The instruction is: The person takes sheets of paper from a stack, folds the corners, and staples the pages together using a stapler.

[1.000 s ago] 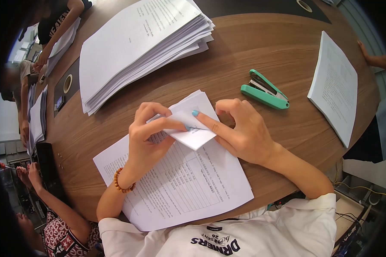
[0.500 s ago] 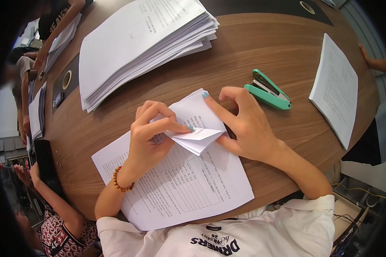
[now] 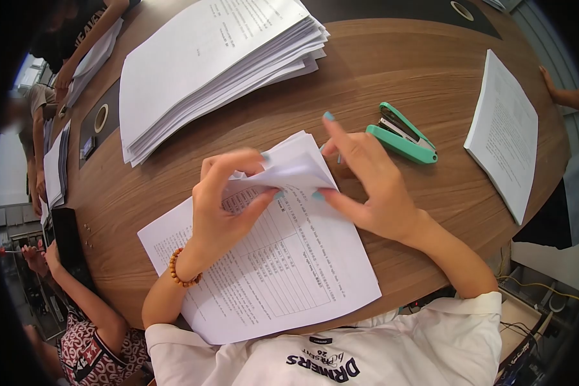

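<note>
A printed paper packet (image 3: 289,270) lies at the table's front edge, its far end lifted and curved between my hands. My left hand (image 3: 228,199) pinches the raised sheets on their left side, a beaded bracelet on its wrist. On the right, my right hand (image 3: 367,183) has thumb and forefinger spread, the thumb touching the sheets near their right edge. A green stapler (image 3: 402,138) rests just beyond my right hand, touching nothing. Behind the packet stands a thick stack of printed paper (image 3: 206,71).
Another paper stack (image 3: 505,132) is at the right, with a person's hand (image 3: 563,95) near it. People sit along the left side by more papers (image 3: 56,167). A black box (image 3: 74,248) lies at the left edge, below a tape roll (image 3: 101,118).
The folded corner of the sheets has opened into a loose curve. My right forefinger has lifted off the paper, and its thumb has moved inward onto the sheets.
</note>
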Available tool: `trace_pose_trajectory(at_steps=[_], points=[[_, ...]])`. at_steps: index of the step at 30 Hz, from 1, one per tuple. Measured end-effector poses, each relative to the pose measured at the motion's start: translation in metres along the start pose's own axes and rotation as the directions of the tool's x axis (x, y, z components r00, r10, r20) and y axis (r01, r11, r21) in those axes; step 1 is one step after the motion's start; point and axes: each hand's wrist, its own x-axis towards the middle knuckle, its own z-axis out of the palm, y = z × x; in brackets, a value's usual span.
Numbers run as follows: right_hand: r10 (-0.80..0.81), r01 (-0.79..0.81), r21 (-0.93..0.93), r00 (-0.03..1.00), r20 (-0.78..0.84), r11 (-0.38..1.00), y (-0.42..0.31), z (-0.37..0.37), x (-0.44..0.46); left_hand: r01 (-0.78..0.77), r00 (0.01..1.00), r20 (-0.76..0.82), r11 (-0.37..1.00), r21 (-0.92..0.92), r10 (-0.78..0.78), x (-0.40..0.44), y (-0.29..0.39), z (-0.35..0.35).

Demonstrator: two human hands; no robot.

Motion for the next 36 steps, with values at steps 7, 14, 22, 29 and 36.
trace_pose_trajectory(at_steps=[7, 14, 22, 29, 36], points=[[-0.037, 0.046, 0.139, 0.997, -0.067, 0.989, 0.002, 0.003, -0.004, -0.094, 0.982, 0.182, 0.970, 0.225, 0.053, 0.006, 0.008, -0.009], [0.059, -0.035, 0.200, 0.992, -0.113, 0.979, -0.003, 0.008, -0.002, 0.004, 0.968, 0.250, 0.991, 0.132, -0.037, 0.026, 0.009, -0.016], [0.299, -0.275, 0.306, 0.954, -0.033, 0.911, -0.011, 0.003, -0.002, 0.111, 0.959, 0.271, 0.989, -0.094, -0.082, 0.035, 0.001, -0.002], [0.248, -0.241, 0.234, 0.969, 0.002, 0.942, -0.012, 0.002, -0.005, 0.051, 0.962, 0.267, 0.999, 0.006, -0.051, 0.034, 0.003, -0.001], [0.218, -0.206, 0.227, 0.975, -0.029, 0.952, -0.010, 0.005, -0.006, -0.027, 0.970, 0.241, 0.998, 0.065, 0.011, 0.031, 0.006, 0.003]])
